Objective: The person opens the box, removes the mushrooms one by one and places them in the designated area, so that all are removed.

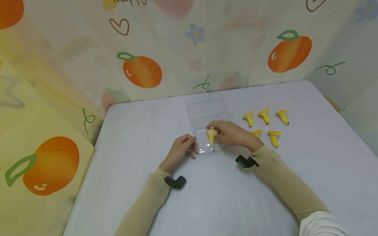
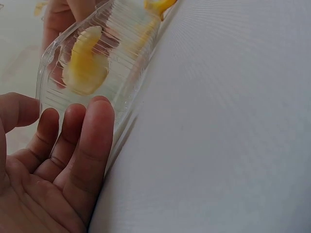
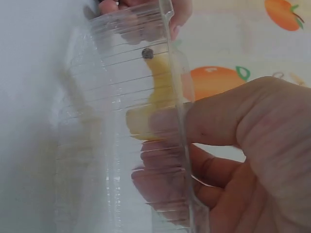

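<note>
A clear plastic clamshell box (image 1: 202,146) lies on the table with its lid (image 1: 206,106) folded back toward the wall. Inside its tray, my right hand (image 1: 228,132) pinches a yellow chanterelle mushroom (image 1: 211,137) between thumb and fingers. The mushroom's dark stem end (image 3: 147,53) shows through the plastic in the right wrist view. At the box's near left corner, my left hand (image 1: 183,146) holds the edge. In the left wrist view its thumb (image 2: 19,110) meets the rim, and its curled fingers (image 2: 95,136) lie along the outer wall.
Right of the box, several more yellow mushrooms (image 1: 274,139) lie in two rows on the white tabletop (image 1: 141,131). My right forearm partly covers one mushroom (image 1: 256,132). A fruit-printed cloth (image 1: 171,49) hangs behind the table's far edge.
</note>
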{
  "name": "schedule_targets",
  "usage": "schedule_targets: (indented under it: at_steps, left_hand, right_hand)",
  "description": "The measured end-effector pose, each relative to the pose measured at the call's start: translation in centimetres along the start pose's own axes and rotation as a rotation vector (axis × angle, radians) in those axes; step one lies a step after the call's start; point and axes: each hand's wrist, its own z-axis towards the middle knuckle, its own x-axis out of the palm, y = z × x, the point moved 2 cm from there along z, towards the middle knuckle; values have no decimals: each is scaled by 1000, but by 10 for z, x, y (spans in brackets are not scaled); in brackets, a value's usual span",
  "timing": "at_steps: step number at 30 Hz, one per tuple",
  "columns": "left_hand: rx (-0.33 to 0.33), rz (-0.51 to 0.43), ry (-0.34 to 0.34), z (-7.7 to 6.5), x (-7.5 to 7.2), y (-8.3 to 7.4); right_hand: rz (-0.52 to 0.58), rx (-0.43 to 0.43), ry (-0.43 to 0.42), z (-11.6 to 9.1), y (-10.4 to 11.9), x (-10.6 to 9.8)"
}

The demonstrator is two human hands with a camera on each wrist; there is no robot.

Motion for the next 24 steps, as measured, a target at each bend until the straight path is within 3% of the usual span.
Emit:
schedule_targets:
  at_steps: [7,14,24]
  left_hand:
    - [3,7,-3,0,-1,0]
    - [2,4,-10,0,0,1]
    - [-3,-27,-7,0,0,2]
  right_hand:
    - [12,-53,-41,-2,1,-4]
    - [57,-2,-49,-1,1,-6]
    - [90,5,-171,-1,-3,-15]
